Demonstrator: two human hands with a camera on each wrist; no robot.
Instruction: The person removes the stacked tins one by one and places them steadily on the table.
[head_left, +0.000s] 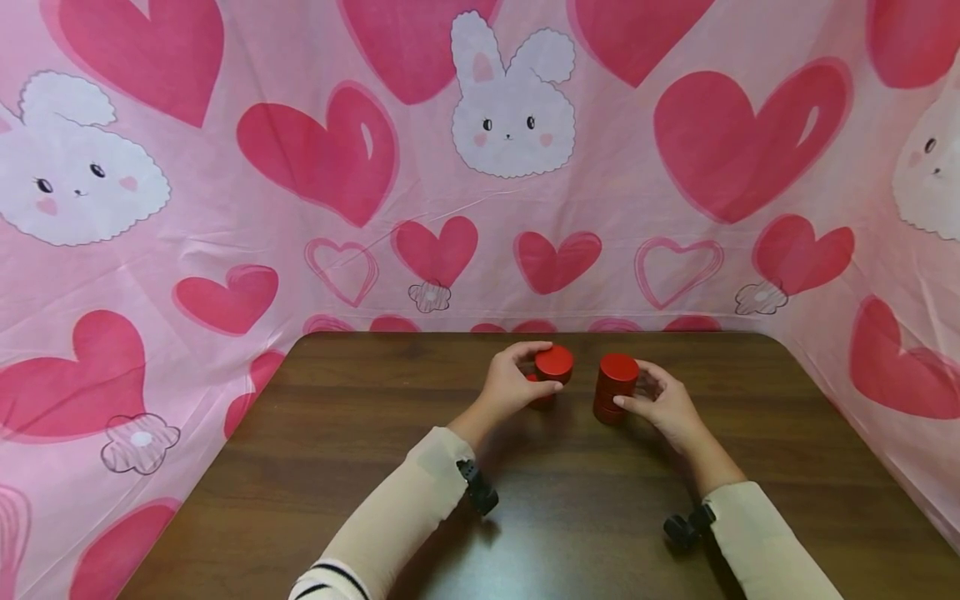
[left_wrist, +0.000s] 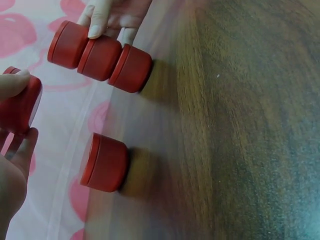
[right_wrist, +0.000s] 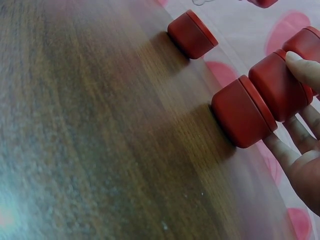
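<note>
A right hand (right_wrist: 306, 169) gripped a stack of three smooth, round, red lidded containers (right_wrist: 277, 90), its thumb on the middle one and the topmost cut off by the view's edge, while the lowest sat on a glossy brown wood-grained tabletop (right_wrist: 100, 125). Apart from the stack, a single red lidded cylinder (right_wrist: 191, 35) stood on the same surface, near its edge. Beyond hung pale pink cloth with darker pink shapes (right_wrist: 250, 35), and part of another red object (right_wrist: 262, 2) showed at the top.
</note>
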